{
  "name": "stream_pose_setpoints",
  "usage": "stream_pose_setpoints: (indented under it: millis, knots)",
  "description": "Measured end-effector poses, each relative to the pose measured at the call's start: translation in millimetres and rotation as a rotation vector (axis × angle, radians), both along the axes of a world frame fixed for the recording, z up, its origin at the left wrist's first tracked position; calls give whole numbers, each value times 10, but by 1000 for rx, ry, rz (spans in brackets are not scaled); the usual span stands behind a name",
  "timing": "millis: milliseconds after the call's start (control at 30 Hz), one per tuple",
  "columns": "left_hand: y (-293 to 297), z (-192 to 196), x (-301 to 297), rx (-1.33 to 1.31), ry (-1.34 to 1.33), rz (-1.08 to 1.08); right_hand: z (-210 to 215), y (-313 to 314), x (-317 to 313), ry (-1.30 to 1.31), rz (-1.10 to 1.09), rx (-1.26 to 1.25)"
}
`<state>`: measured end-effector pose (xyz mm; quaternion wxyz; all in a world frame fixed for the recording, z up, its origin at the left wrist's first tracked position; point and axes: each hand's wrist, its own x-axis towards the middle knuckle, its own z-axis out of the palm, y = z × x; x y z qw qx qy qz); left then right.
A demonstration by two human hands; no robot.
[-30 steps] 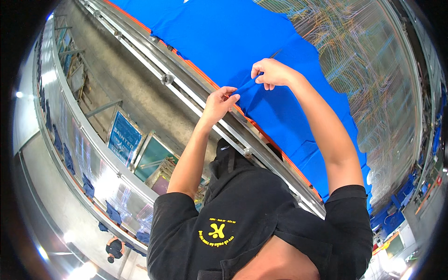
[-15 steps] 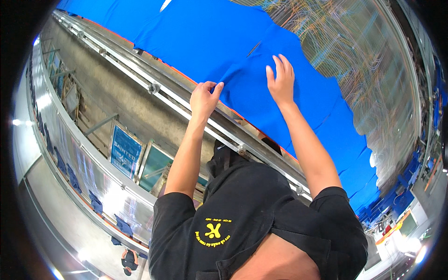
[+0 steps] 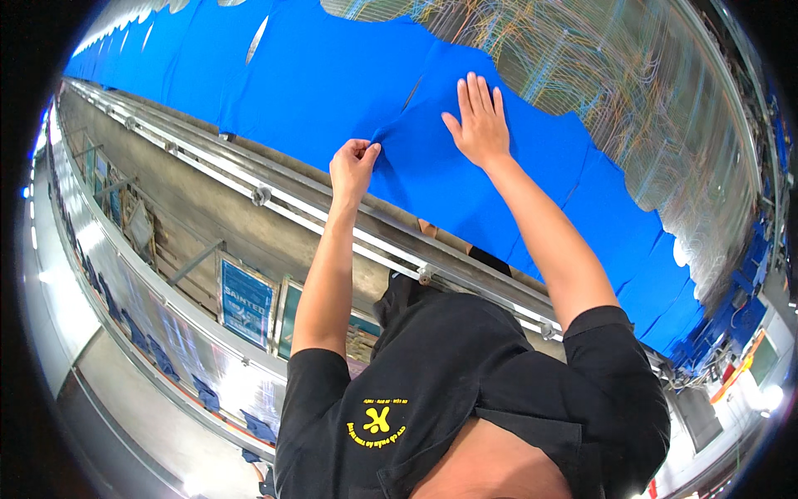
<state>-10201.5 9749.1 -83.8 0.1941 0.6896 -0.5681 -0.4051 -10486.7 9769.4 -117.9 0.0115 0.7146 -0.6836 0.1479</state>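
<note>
Since half a second ago, left hand has closed to a pinch on a fold of blue fabric; right hand lies flat, fingers spread, on the cloth above the steel rail. Risk: uneven pull leaves a wrinkle.

The blue cloth runs out of view at both ends; the left hand fingers curl over, perhaps hiding the pinched edge.

Since earlier, the left hand has pinched the blue cloth while the right hand flattened onto it.
</note>
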Motion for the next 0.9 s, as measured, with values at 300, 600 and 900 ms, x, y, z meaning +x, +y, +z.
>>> stream_pose_setpoints:
  millis: [300, 600, 900]
  knots:
    - [245, 280, -228, -450, -237, -129, 108, 1361, 1281, -298, 559, 254]
    - [1263, 664, -1566, -596, 164, -792, 678, 2897, -298, -385, -440, 55]
    - [2832, 210, -1715, 108, 34, -1139, 674, 3317, -498, -813, -803, 114]
